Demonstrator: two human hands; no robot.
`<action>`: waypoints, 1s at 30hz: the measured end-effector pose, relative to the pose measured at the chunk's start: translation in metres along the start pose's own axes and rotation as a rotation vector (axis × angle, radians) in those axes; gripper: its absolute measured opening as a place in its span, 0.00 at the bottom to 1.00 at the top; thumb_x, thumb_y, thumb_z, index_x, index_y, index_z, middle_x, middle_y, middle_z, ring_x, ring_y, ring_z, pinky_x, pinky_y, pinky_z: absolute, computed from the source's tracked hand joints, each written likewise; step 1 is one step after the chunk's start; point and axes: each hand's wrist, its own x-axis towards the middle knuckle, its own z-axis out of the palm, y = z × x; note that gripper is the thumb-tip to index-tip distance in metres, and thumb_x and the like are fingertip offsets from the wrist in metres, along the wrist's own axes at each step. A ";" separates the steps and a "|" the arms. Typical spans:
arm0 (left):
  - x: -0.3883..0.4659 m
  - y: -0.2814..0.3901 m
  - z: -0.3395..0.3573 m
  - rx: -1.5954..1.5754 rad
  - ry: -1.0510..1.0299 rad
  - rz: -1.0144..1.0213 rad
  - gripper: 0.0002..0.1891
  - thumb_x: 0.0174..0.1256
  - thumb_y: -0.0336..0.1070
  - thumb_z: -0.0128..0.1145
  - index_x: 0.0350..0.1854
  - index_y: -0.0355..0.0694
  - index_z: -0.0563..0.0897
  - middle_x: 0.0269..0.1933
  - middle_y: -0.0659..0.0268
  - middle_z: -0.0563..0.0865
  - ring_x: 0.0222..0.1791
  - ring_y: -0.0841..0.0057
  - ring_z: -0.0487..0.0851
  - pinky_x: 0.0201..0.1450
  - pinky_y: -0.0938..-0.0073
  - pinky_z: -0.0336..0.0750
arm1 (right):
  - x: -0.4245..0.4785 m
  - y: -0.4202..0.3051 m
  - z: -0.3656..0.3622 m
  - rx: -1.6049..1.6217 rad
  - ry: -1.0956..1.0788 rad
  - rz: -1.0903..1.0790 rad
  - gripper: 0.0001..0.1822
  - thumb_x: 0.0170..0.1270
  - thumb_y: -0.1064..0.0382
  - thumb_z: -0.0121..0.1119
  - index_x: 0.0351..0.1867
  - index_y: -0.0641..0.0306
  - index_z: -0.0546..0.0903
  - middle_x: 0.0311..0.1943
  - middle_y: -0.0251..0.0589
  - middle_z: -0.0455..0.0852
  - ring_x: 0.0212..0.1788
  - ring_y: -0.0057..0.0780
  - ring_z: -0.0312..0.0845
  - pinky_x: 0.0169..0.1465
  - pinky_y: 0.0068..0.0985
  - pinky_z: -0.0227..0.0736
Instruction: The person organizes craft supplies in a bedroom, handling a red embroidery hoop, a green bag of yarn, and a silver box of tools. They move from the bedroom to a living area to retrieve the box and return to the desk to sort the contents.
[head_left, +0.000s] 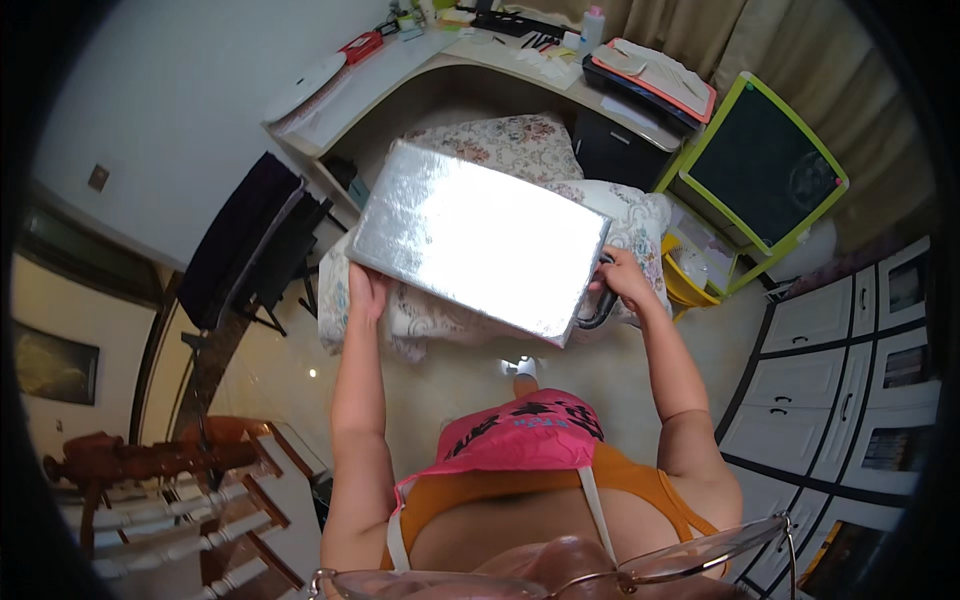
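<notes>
A flat rectangular box with a shiny silver, foil-like surface (480, 236) is held up in front of me, tilted down to the right. Strong glare whitens much of its face. At its near left corner my left hand (367, 291) grips the edge, the fingers partly hidden beneath. A curved black handle (600, 309) sticks out from the right side, and my right hand (624, 277) is closed around its upper part. Behind and below the box is furniture draped in a white floral cloth (630, 206); the box hides much of it.
A curved desk (420, 64) along the wall carries a printer (645, 90), a bottle (592, 30) and loose papers. A green-framed blackboard (765, 161) and a yellow bin (679, 277) stand right. White cabinets (806, 322), a dark folding chair (240, 240) and a stair railing (180, 517) flank me.
</notes>
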 end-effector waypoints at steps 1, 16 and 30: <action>0.007 -0.009 -0.006 0.005 0.037 -0.014 0.27 0.72 0.56 0.36 0.64 0.44 0.68 0.63 0.66 0.72 0.62 0.70 0.69 0.63 0.66 0.65 | 0.008 0.005 0.003 0.005 0.015 0.046 0.12 0.61 0.77 0.44 0.42 0.70 0.78 0.31 0.37 0.81 0.34 0.26 0.81 0.32 0.21 0.81; 0.005 -0.038 -0.021 0.190 0.165 0.007 0.27 0.74 0.55 0.30 0.63 0.40 0.67 0.57 0.65 0.75 0.57 0.73 0.72 0.60 0.72 0.65 | -0.027 0.057 0.073 -0.428 0.901 -0.382 0.15 0.57 0.67 0.58 0.47 0.67 0.76 0.46 0.48 0.80 0.51 0.45 0.75 0.56 0.30 0.66; 0.011 0.089 0.075 0.374 -0.269 0.295 0.30 0.75 0.54 0.28 0.62 0.31 0.68 0.63 0.58 0.72 0.61 0.69 0.71 0.67 0.71 0.58 | -0.095 -0.068 0.110 0.393 0.614 -0.528 0.27 0.71 0.50 0.47 0.65 0.60 0.62 0.48 0.40 0.78 0.51 0.28 0.76 0.48 0.26 0.74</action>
